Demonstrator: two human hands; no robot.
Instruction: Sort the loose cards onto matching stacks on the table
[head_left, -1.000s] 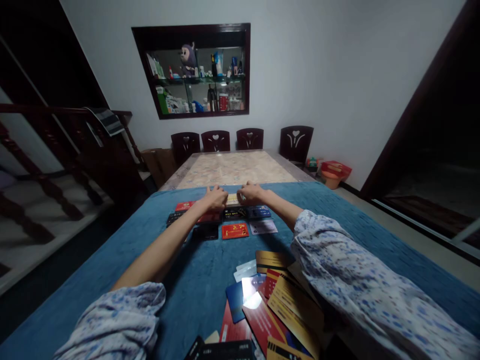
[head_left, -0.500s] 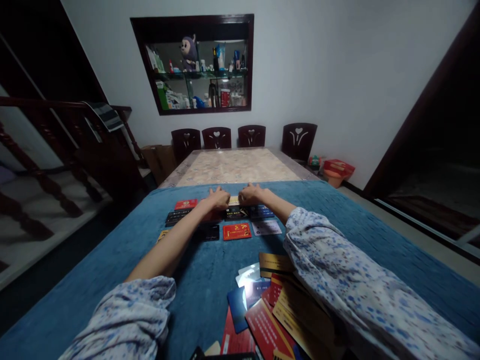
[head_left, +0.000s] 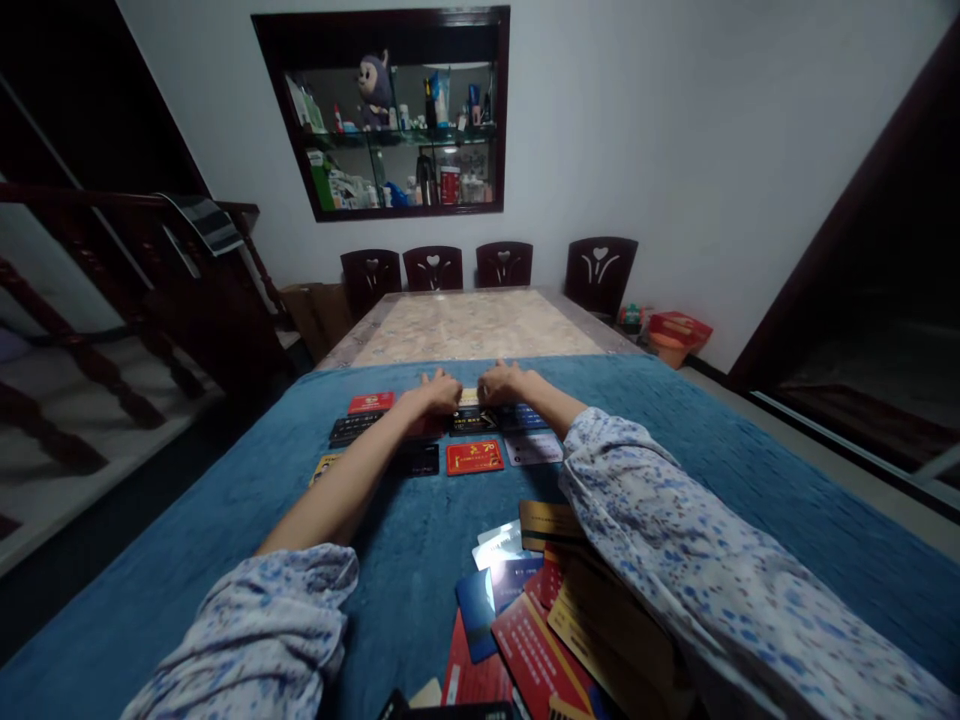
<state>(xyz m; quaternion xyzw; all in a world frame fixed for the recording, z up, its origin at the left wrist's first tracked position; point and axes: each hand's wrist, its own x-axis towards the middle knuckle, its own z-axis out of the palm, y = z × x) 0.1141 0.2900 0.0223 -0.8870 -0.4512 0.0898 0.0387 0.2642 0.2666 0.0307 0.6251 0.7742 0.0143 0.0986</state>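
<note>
A pale yellow card (head_left: 469,397) lies in the far row, between my two hands. My left hand (head_left: 441,393) has its fingers curled at the card's left end. At the right end is my right hand (head_left: 499,383), its fingertips pinched together. Just nearer me are a black card with gold lettering (head_left: 474,420) and a dark blue card (head_left: 523,416). The nearest row holds a red card (head_left: 474,457), a whitish card (head_left: 533,449) and a black card (head_left: 417,460). Another red card (head_left: 371,402) lies far left. My left forearm partly covers some cards.
A loose pile of overlapping cards (head_left: 536,640) lies close to me, partly under my right sleeve. The blue cloth (head_left: 247,520) covers the near part of the table. Beyond it the patterned tabletop (head_left: 465,325) reaches toward several dark chairs (head_left: 505,266) by the wall.
The camera view has tilted slightly, so the scene sits a little higher. Both hands stay at the pale yellow card with hardly any movement.
</note>
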